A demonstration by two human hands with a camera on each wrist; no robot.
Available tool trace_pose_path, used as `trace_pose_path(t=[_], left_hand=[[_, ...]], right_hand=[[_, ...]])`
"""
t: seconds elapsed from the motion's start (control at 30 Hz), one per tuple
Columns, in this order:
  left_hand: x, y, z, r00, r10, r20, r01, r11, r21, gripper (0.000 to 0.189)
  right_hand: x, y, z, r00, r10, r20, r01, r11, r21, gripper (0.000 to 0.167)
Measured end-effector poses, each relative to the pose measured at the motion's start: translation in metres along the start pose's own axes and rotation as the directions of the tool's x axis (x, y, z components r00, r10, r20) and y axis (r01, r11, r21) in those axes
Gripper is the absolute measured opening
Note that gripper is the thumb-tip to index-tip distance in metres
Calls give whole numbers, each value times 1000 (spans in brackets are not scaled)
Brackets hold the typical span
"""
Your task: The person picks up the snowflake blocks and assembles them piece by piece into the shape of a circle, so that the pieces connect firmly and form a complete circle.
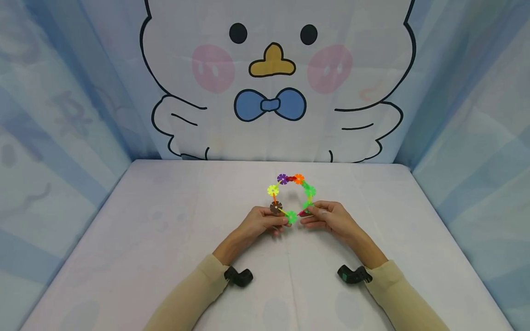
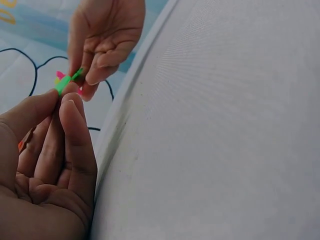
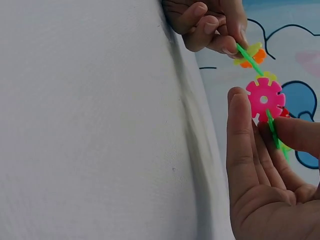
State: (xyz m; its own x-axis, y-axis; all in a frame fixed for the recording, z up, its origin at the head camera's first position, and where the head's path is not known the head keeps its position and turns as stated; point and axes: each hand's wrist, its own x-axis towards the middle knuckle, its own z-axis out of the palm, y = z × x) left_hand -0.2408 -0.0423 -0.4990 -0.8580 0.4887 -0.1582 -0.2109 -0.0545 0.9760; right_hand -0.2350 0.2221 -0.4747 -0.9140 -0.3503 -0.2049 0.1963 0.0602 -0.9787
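Note:
A ring of small notched plastic discs, snowflake building pieces in several colours, is held up between both hands over the table. My left hand (image 1: 262, 221) pinches a green disc (image 1: 291, 217) at the ring's near side, beside a brown disc (image 1: 275, 207). With thumb and fingers, my right hand (image 1: 331, 218) pinches another green disc (image 3: 272, 129), which is slotted into a pink disc (image 3: 265, 97). In the right wrist view the left hand's green disc has its edge right at the pink disc's rim. Purple (image 1: 282, 179) and orange (image 1: 299, 179) discs form the far side.
A white cloth covers the table (image 1: 165, 257), whose far edge meets a curtain (image 1: 269, 138) printed with a cartoon face and bow tie. Blue patterned curtains (image 1: 54, 138) hang on both sides. Each wrist wears a black camera (image 1: 239, 277).

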Motion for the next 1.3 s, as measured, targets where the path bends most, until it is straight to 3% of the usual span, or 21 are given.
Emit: trace_pose_path(t=[0.27,0.57,0.8,1.3], left_hand=[[1,0,1,1000,-7,-23,7,1000,-10,21],[0,1,1,998,-21,-62,21,1000,-1,22],[0,2,3,995,-37,-94,37,999,3,24],[3,-2,8,988,-4,-157,-6,998,-62,21]], right_hand=[[0,-2,1,999,-26,27,26,999,18,27],[2,1,4,999,-33,6,33,999,32,25],[3,2,9,1000,-23,-12,24,997,74,14],[3,7,16,996,-74,-49,80,990,114,10]])
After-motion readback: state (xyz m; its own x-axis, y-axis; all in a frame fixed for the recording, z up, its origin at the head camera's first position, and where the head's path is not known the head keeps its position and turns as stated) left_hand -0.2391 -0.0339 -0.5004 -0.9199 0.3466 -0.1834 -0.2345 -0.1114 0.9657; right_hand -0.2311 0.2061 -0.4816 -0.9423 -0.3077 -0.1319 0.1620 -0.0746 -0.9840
